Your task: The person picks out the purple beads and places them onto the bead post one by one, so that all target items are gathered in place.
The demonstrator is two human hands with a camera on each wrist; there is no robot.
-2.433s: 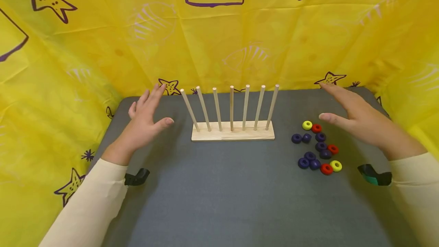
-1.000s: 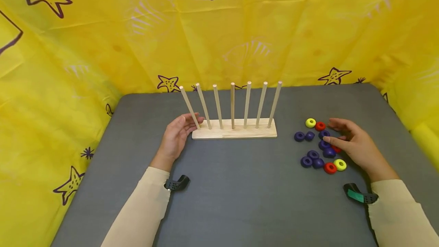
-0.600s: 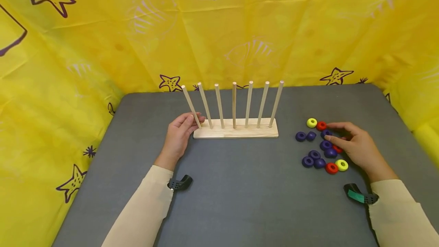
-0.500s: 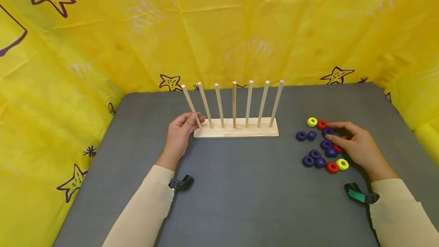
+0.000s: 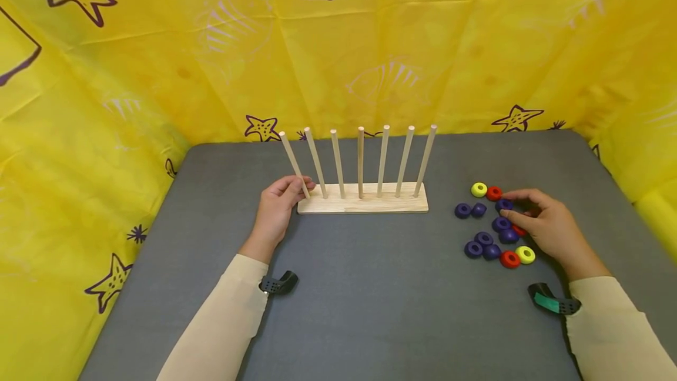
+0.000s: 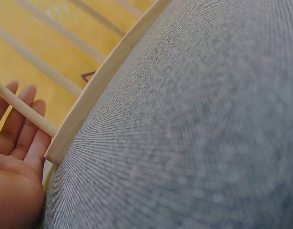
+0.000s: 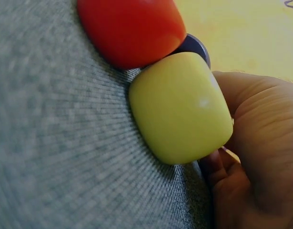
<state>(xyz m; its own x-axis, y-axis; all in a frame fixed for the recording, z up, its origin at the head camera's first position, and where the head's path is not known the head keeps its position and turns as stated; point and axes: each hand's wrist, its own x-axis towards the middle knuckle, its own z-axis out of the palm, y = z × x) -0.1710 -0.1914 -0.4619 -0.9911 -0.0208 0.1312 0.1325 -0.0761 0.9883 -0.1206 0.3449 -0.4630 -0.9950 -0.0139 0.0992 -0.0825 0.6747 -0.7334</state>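
A pale wooden peg stand [image 5: 365, 206] with several upright pegs stands on the grey table. My left hand [image 5: 275, 207] is at its left end, thumb and fingers around the lower part of the leftmost peg [image 5: 292, 157]; the left wrist view shows the fingers [image 6: 27, 126] behind that peg. To the right lies a loose group of beads. My right hand [image 5: 552, 228] pinches a purple bead [image 5: 504, 204] between thumb and index finger. In the right wrist view a yellow bead [image 7: 182, 109] and a red bead [image 7: 132, 31] hide most of the fingertips.
Around the right hand lie more purple beads [image 5: 473, 249], red beads [image 5: 510, 260] and yellow beads [image 5: 478, 190], several touching. A yellow patterned cloth [image 5: 328, 63] hangs behind and beside the grey table [image 5: 370, 310].
Both hands have come down from above the table. The left has moved right and taken hold of the leftmost peg; the right has moved into the beads and closed on a purple one.
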